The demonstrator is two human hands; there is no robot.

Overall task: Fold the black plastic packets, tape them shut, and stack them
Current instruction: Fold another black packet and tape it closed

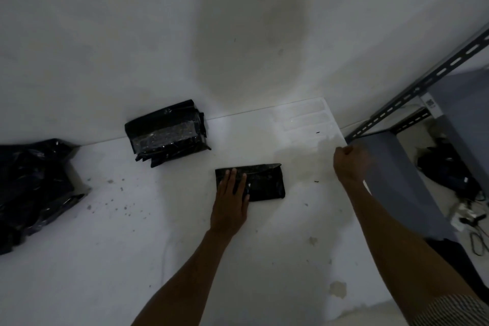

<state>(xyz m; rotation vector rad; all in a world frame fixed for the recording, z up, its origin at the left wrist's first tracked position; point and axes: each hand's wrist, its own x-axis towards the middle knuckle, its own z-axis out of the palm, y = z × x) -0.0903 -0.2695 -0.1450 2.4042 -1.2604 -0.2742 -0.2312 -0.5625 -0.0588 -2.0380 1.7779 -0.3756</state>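
Observation:
A folded black plastic packet [264,181] lies flat in the middle of the white table [158,233]. My left hand [231,204] presses down on its left part with straight fingers. My right hand [346,164] hovers near the table's right edge with its fingers curled; whether it holds anything I cannot tell. A stack of taped black packets [165,132] stands at the back against the wall. A heap of loose black plastic bags [34,188] lies at the far left. Strips of clear tape [301,116] are stuck to the table's back right corner.
A white wall [238,21] rises right behind the table. A grey metal rack [412,92] with slotted posts stands to the right. Black items and cables [455,182] lie on the floor under it. Small dark specks dot the table.

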